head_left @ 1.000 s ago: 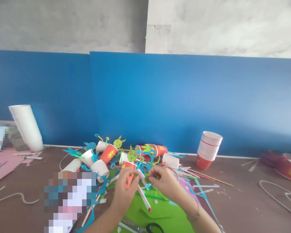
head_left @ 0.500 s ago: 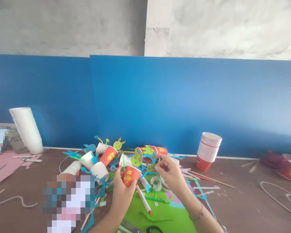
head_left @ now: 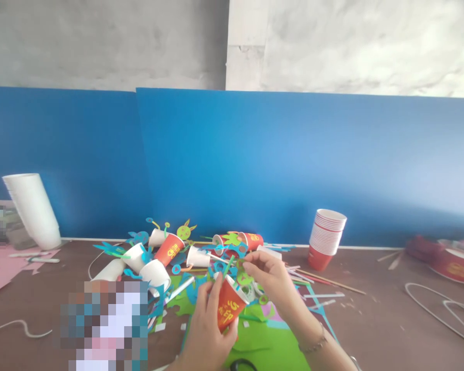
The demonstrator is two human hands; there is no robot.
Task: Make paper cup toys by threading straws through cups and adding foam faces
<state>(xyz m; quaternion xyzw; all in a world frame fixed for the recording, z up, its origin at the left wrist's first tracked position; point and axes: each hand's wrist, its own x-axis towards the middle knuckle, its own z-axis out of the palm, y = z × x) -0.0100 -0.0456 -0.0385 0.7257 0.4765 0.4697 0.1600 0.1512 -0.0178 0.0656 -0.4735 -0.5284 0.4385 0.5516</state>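
Note:
My left hand [head_left: 211,322] is wrapped round a red paper cup [head_left: 231,304] with gold characters, its white-rimmed mouth tilted up and to the right. A short green strip [head_left: 228,266] stands up at the cup's rim by my left fingertips. Just right of that rim, my right hand [head_left: 270,275] pinches a green paper cutout [head_left: 243,274] between thumb and finger. Whether the cutout touches the cup I cannot tell. Under both hands lies green paper [head_left: 270,340], with scraps on it and part of a black scissor handle [head_left: 243,365] at the bottom edge.
Decorated cups, one red [head_left: 169,250] and several white [head_left: 154,275], lie behind to the left. A red-and-white cup stack [head_left: 325,239] stands right, a tall white stack [head_left: 33,211] far left. Sticks [head_left: 332,281] lie right. A blue panel [head_left: 255,165] rises behind the table.
My left hand has brought the red cup rightward and lower, tilting it towards my right hand. The green cutout now shows at my right fingertips, beside the cup. The view has shifted slightly.

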